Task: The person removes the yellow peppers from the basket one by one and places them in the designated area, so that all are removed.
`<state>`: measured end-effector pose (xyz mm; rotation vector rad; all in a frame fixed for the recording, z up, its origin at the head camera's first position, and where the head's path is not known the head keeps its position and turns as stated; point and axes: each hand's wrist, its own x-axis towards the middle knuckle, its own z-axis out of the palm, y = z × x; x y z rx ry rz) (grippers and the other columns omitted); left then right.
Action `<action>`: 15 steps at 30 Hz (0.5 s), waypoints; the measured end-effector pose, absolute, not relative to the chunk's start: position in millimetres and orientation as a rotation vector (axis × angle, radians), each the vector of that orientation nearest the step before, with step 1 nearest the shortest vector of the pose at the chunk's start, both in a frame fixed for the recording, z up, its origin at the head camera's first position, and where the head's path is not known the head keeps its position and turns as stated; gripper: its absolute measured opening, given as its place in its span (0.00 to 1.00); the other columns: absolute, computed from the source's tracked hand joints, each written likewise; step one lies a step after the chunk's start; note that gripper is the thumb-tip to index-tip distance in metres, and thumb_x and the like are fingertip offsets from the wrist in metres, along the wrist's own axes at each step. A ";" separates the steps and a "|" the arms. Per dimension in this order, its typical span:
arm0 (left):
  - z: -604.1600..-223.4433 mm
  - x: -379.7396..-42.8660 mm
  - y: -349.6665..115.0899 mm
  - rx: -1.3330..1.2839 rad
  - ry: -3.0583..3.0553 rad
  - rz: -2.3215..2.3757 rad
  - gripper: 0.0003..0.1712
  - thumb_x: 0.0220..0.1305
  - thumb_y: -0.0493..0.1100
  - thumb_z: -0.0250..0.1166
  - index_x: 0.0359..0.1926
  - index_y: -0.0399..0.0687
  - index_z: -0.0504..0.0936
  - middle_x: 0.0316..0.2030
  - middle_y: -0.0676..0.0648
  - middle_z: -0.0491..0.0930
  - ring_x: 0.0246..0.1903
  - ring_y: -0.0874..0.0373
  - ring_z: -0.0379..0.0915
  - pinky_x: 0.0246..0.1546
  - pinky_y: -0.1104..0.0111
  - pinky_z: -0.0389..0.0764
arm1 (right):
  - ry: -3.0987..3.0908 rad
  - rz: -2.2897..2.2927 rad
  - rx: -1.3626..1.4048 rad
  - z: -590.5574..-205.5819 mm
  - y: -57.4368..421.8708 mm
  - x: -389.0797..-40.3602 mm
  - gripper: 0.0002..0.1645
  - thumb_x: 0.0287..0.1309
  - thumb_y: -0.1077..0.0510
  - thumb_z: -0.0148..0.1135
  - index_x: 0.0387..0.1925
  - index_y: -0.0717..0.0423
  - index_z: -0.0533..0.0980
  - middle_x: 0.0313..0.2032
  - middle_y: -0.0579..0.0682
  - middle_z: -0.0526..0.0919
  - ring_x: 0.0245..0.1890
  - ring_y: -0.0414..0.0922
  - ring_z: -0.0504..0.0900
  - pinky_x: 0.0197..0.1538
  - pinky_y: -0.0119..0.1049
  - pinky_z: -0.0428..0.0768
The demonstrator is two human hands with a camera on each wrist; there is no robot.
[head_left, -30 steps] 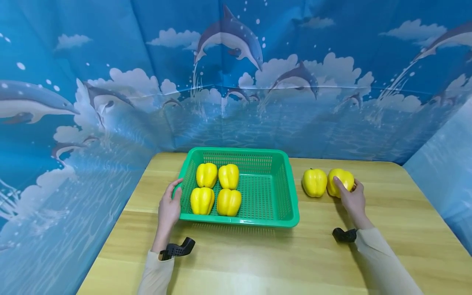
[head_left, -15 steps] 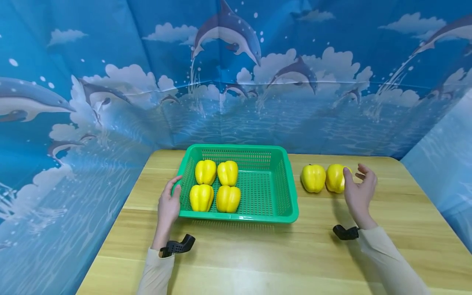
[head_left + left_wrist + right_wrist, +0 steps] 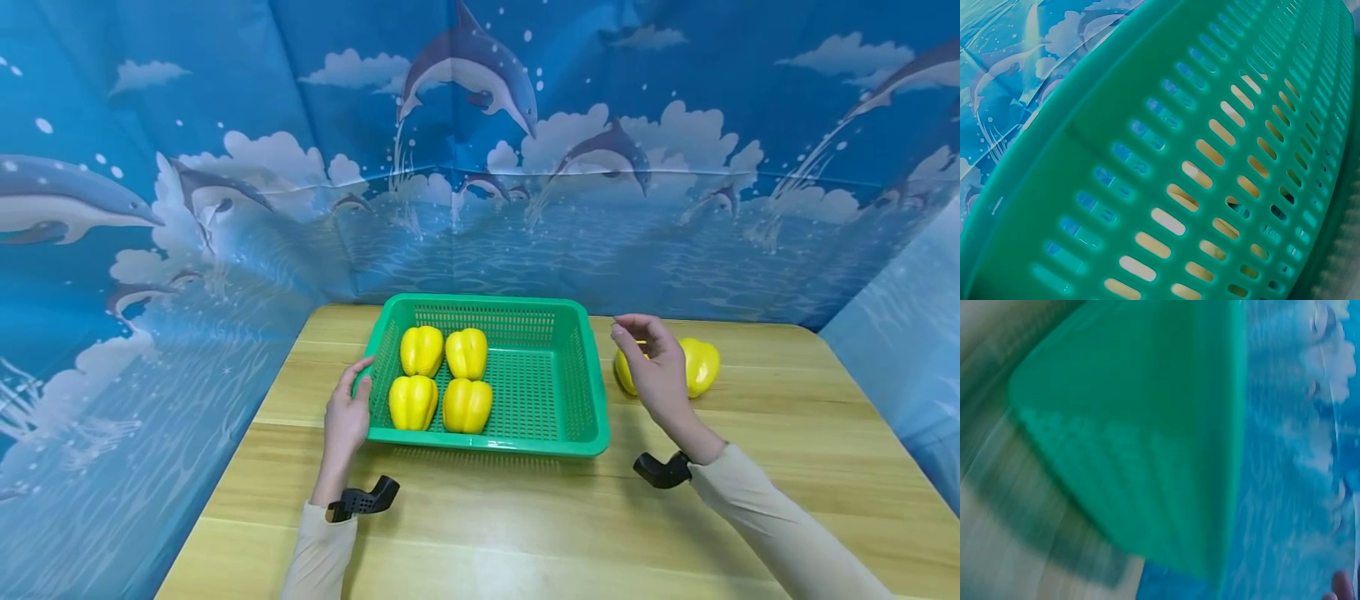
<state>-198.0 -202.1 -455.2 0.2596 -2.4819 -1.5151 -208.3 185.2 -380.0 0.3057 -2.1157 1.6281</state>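
Note:
Several yellow bell peppers sit in the left half of a green plastic basket. My left hand holds the basket's left rim with thumb and fingers. Right of the basket, two more peppers rest on the table; the farther right one shows more, while the other pepper is mostly hidden behind my right hand. That hand is raised in front of them, fingers loosely bent, holding nothing. In the right wrist view only blurred fingertips show at the lower corner.
The basket's slotted side wall fills the left wrist view. A wooden table bears everything. Behind it hangs a blue curtain printed with dolphins. Black wrist cameras are strapped to both wrists.
My right hand let go of the farther right pepper, drew back to the right, then swung left in front of the other loose pepper. My left hand stays at the basket rim.

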 end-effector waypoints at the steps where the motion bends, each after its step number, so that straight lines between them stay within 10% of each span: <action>1: -455.2 -198.1 -201.9 0.260 -2.480 -1.515 0.20 0.75 0.47 0.45 0.64 0.61 0.69 0.14 0.49 0.60 0.08 0.60 0.50 0.10 0.70 0.57 | -2.141 1.643 0.350 -380.6 181.8 -209.8 0.13 0.67 0.62 0.54 0.48 0.69 0.74 0.41 0.52 0.79 0.39 0.41 0.77 0.41 0.29 0.72; 15: -454.5 -197.0 -202.1 0.263 -2.502 -1.515 0.20 0.76 0.49 0.44 0.64 0.64 0.68 0.16 0.48 0.61 0.08 0.58 0.51 0.10 0.69 0.58 | -2.700 1.535 0.787 -369.3 134.0 -223.5 0.15 0.65 0.51 0.58 0.49 0.52 0.77 0.41 0.48 0.81 0.40 0.44 0.79 0.43 0.44 0.76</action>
